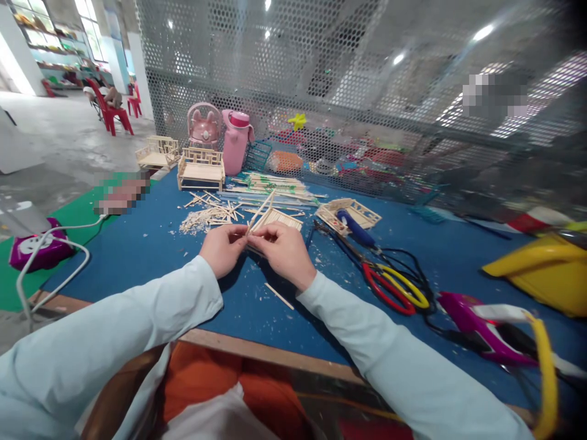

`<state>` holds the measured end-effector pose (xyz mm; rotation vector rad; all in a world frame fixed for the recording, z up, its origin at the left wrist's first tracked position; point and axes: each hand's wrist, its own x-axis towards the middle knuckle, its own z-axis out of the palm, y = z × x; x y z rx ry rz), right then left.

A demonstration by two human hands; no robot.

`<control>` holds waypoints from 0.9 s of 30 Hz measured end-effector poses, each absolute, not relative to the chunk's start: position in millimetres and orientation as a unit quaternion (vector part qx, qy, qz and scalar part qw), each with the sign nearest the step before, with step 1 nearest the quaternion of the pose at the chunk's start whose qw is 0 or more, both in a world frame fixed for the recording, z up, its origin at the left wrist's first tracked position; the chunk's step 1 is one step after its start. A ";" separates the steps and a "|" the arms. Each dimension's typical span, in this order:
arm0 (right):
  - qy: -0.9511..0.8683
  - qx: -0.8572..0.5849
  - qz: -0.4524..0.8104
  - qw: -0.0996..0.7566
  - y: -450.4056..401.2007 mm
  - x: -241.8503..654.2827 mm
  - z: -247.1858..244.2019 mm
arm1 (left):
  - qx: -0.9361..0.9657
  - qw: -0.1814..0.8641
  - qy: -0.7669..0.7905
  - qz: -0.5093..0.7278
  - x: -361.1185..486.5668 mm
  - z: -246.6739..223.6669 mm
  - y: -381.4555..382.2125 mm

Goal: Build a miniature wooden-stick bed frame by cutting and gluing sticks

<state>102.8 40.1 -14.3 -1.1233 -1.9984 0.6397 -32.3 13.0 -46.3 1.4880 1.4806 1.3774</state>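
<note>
My left hand (222, 250) and my right hand (288, 253) meet over the front middle of the table. Thumb and fingers of both are pinched together around the lower end of thin wooden sticks (263, 211), which slant up and away. Just beyond my right hand, partly hidden by it, lies a flat panel of wooden sticks (282, 218). One loose stick (279, 296) rests on the blue mat below my hands. Past my left hand is a heap of short cut sticks and chips (202, 220).
Two small stick-built benches (200, 168) stand at the back left, near a pink bottle (235, 143). To the right lie a stick frame (367, 214), a blue-handled tool (355, 228), and pliers with red and yellow handles (389, 288). A perforated metal screen (275, 73) rises behind.
</note>
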 end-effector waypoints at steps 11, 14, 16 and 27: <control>-0.766 -0.362 0.397 0.352 36.2 182.1 -6.5 | 0.782 0.053 0.404 0.471 -2.9 -23.9 -21.0; -0.740 -0.361 0.439 0.361 37.3 179.2 -17.0 | 0.794 0.067 0.393 0.458 5.0 -22.6 -9.7; -0.738 -0.364 0.442 0.357 35.8 174.1 -20.5 | 0.791 0.088 0.402 0.453 5.4 -25.7 -4.6; -0.759 -0.375 0.393 0.360 32.8 170.8 -21.9 | 0.793 0.147 0.429 0.407 -3.0 -35.6 1.8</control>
